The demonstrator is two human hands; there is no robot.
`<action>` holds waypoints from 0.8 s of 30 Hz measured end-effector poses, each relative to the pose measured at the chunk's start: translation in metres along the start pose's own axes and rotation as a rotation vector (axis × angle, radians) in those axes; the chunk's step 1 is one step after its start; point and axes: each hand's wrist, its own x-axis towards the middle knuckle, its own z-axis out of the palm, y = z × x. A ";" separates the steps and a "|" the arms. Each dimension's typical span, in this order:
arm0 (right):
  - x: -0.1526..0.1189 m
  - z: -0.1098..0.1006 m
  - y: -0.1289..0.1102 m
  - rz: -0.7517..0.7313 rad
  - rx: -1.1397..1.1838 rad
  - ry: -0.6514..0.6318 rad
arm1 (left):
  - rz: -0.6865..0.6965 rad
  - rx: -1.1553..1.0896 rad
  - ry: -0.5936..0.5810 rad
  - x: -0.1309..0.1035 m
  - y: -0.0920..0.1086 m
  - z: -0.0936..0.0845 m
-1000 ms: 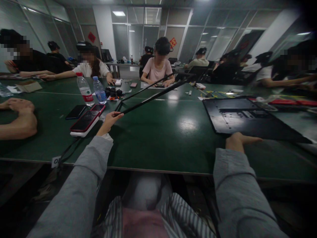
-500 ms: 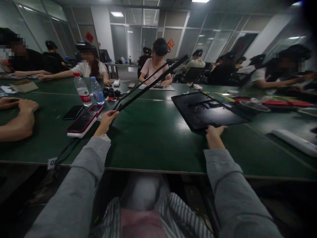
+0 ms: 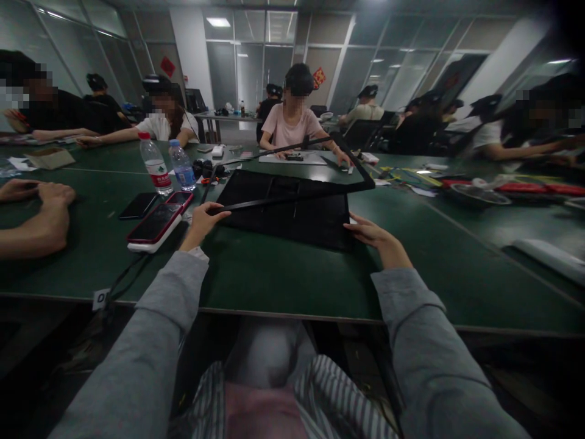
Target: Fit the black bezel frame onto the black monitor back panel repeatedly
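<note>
The left hand (image 3: 201, 222) pinches the thin black frame (image 3: 361, 177), tilted above the black panel (image 3: 292, 213) mid-desk; the right hand (image 3: 372, 235), fingers spread, steadies the panel's right edge. Best lower it squarely, corners matched.

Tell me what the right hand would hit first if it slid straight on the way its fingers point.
The right hand points left across the table, fingertips already at the black panel. That panel's right edge is met first, though depth is hard to judge.

Office workroom: glass partitions (image 3: 256, 61), ceiling lights (image 3: 218, 22), people along green tables (image 3: 283, 274).
</note>
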 end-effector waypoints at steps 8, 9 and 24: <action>0.015 -0.005 -0.011 -0.112 0.182 0.122 | 0.143 0.254 -0.073 -0.011 0.009 0.002; 0.015 -0.004 -0.011 -0.112 0.154 0.106 | 0.153 0.282 -0.084 -0.012 0.011 0.002; 0.013 0.034 0.004 -0.376 -0.540 0.266 | 0.214 0.520 -0.373 -0.032 0.005 -0.020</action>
